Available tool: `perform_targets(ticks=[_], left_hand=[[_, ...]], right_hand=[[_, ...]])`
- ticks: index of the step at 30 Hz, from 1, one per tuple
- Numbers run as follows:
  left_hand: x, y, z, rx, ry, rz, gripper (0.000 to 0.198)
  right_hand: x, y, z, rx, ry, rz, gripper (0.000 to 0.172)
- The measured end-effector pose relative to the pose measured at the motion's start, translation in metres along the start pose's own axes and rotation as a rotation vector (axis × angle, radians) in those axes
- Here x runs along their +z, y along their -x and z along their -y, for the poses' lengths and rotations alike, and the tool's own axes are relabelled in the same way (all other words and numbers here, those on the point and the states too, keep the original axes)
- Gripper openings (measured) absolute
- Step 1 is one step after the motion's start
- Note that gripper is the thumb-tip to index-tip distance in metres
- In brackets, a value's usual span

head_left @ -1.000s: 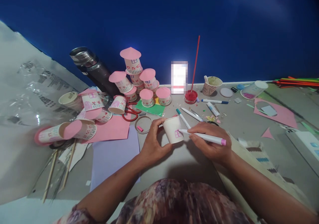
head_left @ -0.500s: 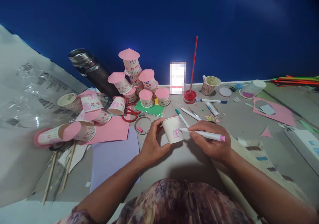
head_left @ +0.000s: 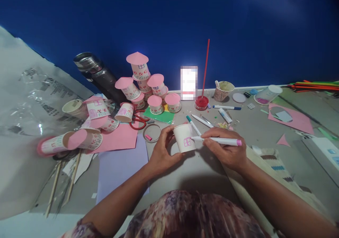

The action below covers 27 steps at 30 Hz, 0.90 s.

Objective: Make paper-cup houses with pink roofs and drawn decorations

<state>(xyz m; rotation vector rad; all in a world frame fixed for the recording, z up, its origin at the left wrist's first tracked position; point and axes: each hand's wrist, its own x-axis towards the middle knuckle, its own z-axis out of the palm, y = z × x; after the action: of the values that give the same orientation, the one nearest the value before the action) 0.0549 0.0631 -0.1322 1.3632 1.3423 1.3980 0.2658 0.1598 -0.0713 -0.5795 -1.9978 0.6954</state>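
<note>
My left hand (head_left: 166,149) is closed around the left side and base of a white paper cup (head_left: 181,135), which tilts slightly. A pink window outline with crossed panes is drawn on the cup's right side. In my right hand (head_left: 226,149) is a white marker (head_left: 224,140) with a pink end, held like a pen. Its tip is at the right edge of the drawn window; whether it touches is too fine to tell. A teal-capped marker (head_left: 193,125) and a white pen (head_left: 201,120) lie just behind the cup.
Decorated cups with pink cone roofs (head_left: 137,58) are stacked at the back left, beside a dark flask (head_left: 102,75). Red-handled scissors (head_left: 137,123), a tape ring (head_left: 152,132) and lilac paper (head_left: 122,171) lie left. A red pot (head_left: 201,103) with an upright stick stands behind; pink paper (head_left: 302,121) lies right.
The marker in my right hand has shifted slightly right and is held a bit flatter. The cup has turned or tilted very slightly in my left hand.
</note>
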Motion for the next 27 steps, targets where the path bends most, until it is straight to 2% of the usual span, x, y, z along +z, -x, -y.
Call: perform_targets(ticks=[27], left_hand=[[-0.0013, -0.0005, 0.0024, -0.02, 0.025, 0.015, 0.08]], right_hand=[[-0.0008, 0.0035, -0.0036, 0.017, -0.133, 0.022, 0.014]])
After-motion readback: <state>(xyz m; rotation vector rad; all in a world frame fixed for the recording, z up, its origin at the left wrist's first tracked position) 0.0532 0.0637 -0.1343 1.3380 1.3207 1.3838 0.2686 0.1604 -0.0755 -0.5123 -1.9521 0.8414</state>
